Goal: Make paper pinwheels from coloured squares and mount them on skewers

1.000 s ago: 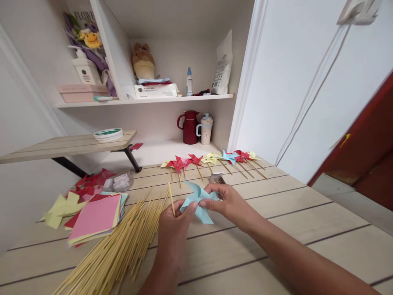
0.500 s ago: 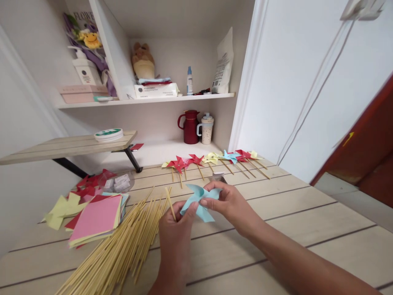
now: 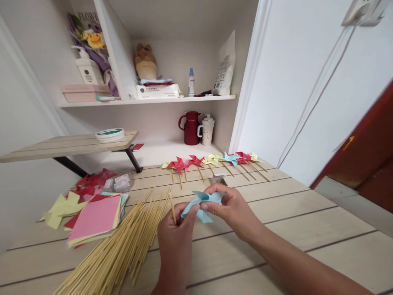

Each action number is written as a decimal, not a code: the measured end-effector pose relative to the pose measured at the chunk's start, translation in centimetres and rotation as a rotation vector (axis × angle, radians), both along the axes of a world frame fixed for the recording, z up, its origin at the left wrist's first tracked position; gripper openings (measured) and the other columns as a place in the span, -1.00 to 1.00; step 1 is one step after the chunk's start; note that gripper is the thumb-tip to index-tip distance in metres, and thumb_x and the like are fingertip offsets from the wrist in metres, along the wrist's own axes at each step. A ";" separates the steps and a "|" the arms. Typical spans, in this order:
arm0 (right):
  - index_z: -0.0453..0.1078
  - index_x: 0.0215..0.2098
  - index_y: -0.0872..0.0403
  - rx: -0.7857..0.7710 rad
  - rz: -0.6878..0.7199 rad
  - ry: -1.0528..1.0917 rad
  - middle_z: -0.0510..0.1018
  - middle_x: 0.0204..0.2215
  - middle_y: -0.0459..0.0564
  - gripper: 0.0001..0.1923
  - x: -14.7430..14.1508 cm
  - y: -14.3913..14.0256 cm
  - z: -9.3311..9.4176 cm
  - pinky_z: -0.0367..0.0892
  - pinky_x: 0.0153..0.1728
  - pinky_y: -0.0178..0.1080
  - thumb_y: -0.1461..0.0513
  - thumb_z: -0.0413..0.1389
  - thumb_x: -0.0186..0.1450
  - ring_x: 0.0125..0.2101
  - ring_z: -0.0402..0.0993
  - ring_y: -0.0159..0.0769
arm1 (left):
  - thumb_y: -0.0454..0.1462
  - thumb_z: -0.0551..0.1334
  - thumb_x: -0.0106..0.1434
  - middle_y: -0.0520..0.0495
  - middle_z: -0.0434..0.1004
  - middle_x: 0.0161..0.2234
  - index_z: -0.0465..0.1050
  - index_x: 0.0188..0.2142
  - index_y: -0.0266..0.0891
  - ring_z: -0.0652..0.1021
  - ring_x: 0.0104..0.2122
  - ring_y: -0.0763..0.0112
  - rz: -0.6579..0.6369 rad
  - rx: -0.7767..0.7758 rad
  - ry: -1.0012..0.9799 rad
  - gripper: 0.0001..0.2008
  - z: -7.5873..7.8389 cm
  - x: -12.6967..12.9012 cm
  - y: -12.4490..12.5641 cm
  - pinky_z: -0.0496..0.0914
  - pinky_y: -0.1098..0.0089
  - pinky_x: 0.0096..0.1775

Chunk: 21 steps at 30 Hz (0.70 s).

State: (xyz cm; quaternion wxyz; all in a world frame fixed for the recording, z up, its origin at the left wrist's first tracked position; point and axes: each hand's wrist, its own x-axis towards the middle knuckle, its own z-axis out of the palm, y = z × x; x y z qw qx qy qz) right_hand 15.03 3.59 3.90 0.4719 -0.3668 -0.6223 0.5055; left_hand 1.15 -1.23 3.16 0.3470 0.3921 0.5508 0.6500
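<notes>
A light-blue paper pinwheel is held between both hands above the table. My left hand is closed, pinching its left blade and centre with the thumb, while a thin wooden stick pokes up from the same hand. On the other side, my right hand is closed on the pinwheel's right part, thumb at the centre. Whether the stick touches the pinwheel is hidden by my fingers. A big bundle of wooden sticks lies to the left of my left hand. Just behind my right hand sits a small open box.
Finished pinwheels on sticks lie in a row at the table's back. Stacked coloured paper squares and a yellow cut paper shape are at left, near a clear container. A dark red jug and a cup stand behind.
The pinwheel has tilted flatter and sits slightly lower, still in both hands. My hands have shifted a little downward, and the view has moved slightly.
</notes>
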 end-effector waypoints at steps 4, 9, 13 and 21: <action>0.46 -0.40 0.05 0.173 -0.060 -0.062 0.50 -0.51 -0.13 -0.91 0.0 0.0 -0.3 0.31 -0.42 -0.29 0.21 0.26 0.19 -0.47 0.40 -0.35 | -0.14 0.39 0.04 0.03 0.53 -0.57 0.64 -0.45 -0.20 0.39 -0.54 0.45 -0.021 0.003 0.076 -0.83 -0.2 -0.3 0.0 0.26 0.49 -0.47; 0.52 -0.27 0.00 0.925 -0.168 -0.167 0.59 -0.40 -0.03 -0.77 0.9 -0.2 0.3 0.36 -0.23 -0.11 0.41 0.10 0.26 -0.31 0.49 -0.22 | -0.12 0.41 -0.02 0.14 0.27 -0.67 0.60 -0.32 -0.22 0.20 -0.64 0.55 -0.087 -0.007 -0.047 -0.70 -0.6 -0.2 0.0 0.13 0.52 -0.58; 0.50 -0.19 0.01 1.184 -0.208 -0.259 0.61 -0.38 0.00 -0.66 1.7 0.0 1.2 0.35 -0.22 -0.05 0.49 0.08 0.20 -0.30 0.51 -0.19 | -0.03 0.44 -0.05 0.29 -0.04 -0.69 0.43 -0.04 -0.20 0.04 -0.67 0.60 -0.130 0.046 -0.149 -0.40 -0.8 -0.3 0.7 0.01 0.56 -0.60; 0.50 -0.22 -0.01 1.097 -0.156 -0.337 0.61 -0.37 -0.03 -0.72 3.2 1.8 1.3 0.36 -0.23 -0.08 0.44 0.05 0.29 -0.30 0.51 -0.22 | 0.26 -0.01 0.22 0.25 0.00 -0.63 0.18 0.13 -0.16 -0.03 -0.69 0.59 -0.202 -0.076 -0.138 -0.30 0.1 -2.1 1.4 -0.13 0.52 -0.61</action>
